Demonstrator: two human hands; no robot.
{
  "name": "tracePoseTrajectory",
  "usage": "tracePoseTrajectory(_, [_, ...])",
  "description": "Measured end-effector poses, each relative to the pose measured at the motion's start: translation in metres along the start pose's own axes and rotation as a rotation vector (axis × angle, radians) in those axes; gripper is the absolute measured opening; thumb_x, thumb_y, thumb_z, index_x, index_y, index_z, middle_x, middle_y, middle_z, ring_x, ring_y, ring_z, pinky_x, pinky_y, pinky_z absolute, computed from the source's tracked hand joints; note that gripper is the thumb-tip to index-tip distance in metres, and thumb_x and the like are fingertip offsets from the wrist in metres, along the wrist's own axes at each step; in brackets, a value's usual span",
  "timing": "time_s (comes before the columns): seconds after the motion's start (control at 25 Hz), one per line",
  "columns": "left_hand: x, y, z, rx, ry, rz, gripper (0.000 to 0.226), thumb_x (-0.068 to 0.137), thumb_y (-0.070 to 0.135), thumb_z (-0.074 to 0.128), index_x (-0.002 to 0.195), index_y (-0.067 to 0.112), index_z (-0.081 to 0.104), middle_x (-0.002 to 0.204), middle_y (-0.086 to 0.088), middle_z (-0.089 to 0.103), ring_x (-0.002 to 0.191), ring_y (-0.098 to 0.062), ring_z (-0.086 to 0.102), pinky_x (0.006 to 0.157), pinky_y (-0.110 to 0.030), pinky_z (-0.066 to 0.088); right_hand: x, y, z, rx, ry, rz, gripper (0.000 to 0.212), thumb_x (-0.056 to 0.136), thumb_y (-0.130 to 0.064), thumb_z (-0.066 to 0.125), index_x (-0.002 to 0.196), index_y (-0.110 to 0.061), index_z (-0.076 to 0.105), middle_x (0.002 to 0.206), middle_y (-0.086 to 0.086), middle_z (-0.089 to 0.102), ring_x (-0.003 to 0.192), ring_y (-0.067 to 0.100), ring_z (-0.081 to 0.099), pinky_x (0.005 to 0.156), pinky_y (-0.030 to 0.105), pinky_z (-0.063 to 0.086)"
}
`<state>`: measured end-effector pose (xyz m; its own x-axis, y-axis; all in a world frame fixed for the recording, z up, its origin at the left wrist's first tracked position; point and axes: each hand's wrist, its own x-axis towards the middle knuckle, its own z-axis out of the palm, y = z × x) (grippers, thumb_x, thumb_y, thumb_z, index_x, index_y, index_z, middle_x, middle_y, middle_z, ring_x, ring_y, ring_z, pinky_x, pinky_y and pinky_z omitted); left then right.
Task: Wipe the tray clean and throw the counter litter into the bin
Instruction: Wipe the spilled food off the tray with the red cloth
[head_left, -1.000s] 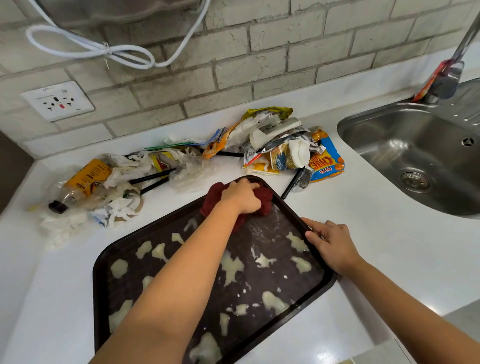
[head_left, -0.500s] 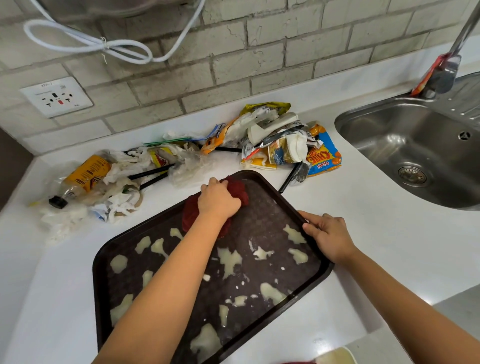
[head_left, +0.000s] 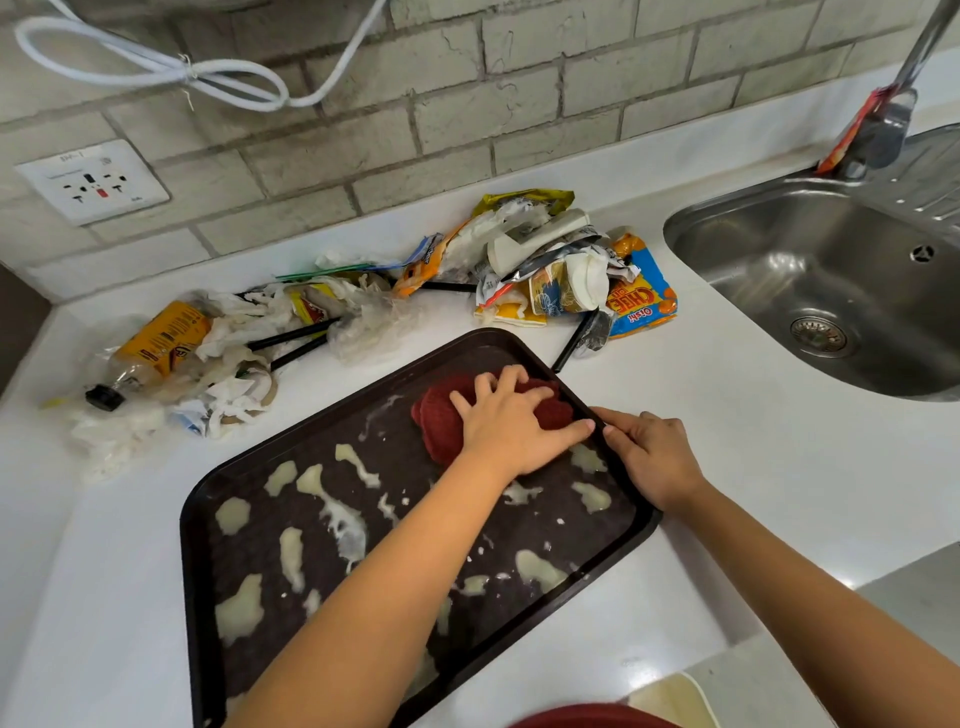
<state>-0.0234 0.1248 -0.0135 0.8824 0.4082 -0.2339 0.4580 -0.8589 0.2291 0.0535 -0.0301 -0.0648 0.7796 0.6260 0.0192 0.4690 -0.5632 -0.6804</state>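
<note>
**Hands wiping a smeared tray on a littered kitchen bench**

A dark brown tray (head_left: 200, 571) lies at an angle on a white bench (head_left: 753, 467), its surface dotted with pale, creamy smears. The left hand (head_left: 511, 428) lies flat with fingers spread wide, pressing a dark red cloth (head_left: 439, 421) onto the far right part of the tray. The right hand (head_left: 652, 457) grips the tray's right rim, fingers curled over the edge, just beside the left hand's fingertips.

Behind the tray, a line of litter (head_left: 363, 306) runs along the bench near the wall. On the left lies a crushed clear plastic bottle (head_left: 150, 348) with a black cap and a yellow label; its print is too small to read. Crumpled white tissue, clear plastic and black straws lie around it. On the right, an orange and blue snack bag (head_left: 641, 301) reads "Oishi" and, in part, "CHEE", seen upside down. A crushed white paper cup (head_left: 540, 239) and yellow wrappers lie against it.

A steel sink (head_left: 831, 291) is set into the bench at the right, with a tap (head_left: 893, 114) above it. On the pale brick wall, a white wall socket (head_left: 93, 182) sits at the left, and a looped white cable (head_left: 208, 78) hangs above it.
</note>
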Motion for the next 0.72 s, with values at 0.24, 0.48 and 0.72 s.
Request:
tracePoseTrajectory(0.24, [-0.023, -0.012, 0.015, 0.051, 0.084, 0.124, 0.041, 0.086, 0.058, 0.045, 0.126, 0.048, 0.048, 0.138, 0.011, 0.035, 0.126, -0.027, 0.03, 0.105, -0.045, 0.023, -0.001, -0.002, 0.0, -0.03, -0.021, -0.002, 0.035, 0.099, -0.027, 0.035, 0.126, -0.043, 0.051, 0.089, 0.003, 0.066, 0.093, 0.02, 0.05, 0.097, 0.033, 0.027])
tracePoseTrajectory(0.48, [0.021, -0.028, -0.003, -0.037, 0.15, -0.173, 0.042, 0.089, 0.049, 0.045, 0.128, 0.036, 0.053, 0.13, -0.004, 0.038, 0.119, -0.032, 0.037, 0.095, -0.047, 0.035, 0.001, 0.0, -0.001, -0.044, -0.068, -0.026, 0.037, 0.1, -0.027, 0.032, 0.127, -0.048, 0.047, 0.087, -0.002, 0.067, 0.093, 0.018, 0.049, 0.091, 0.029, 0.022])
tracePoseTrajectory(0.72, [0.059, -0.047, -0.019, -0.032, 0.207, -0.28, 0.039, 0.091, 0.044, 0.042, 0.124, 0.032, 0.058, 0.123, -0.006, 0.045, 0.115, -0.032, 0.042, 0.082, -0.041, 0.041, 0.002, 0.004, 0.0, -0.008, -0.051, -0.031, 0.036, 0.098, -0.027, 0.04, 0.124, -0.051, 0.043, 0.079, 0.004, 0.059, 0.09, 0.021, 0.049, 0.098, 0.034, 0.03])
